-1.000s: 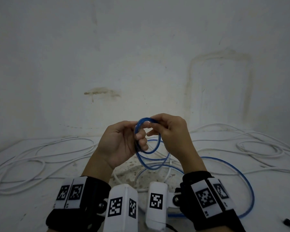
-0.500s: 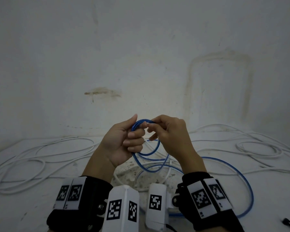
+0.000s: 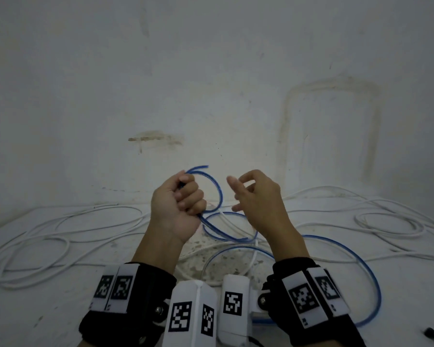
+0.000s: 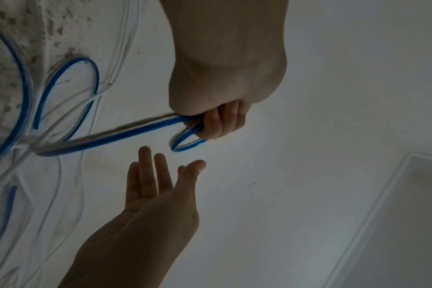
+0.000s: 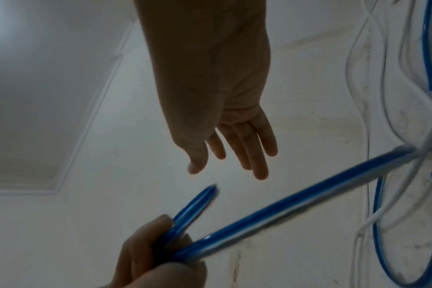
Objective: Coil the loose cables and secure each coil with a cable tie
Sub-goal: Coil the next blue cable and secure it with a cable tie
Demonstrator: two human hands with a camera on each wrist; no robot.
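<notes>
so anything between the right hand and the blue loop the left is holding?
Nothing visible. The right hand is open, beside the blue cable loop gripped by the left hand, with only open air between them.

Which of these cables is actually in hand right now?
The blue cable, gripped in the left hand. The white cables all lie loose on the floor, untouched.

I see an open gap between my left hand [image 3: 178, 204] and right hand [image 3: 256, 196], while white cables [image 3: 60, 234] and blue cable [image 3: 361, 271] clutter the floor below.
</notes>
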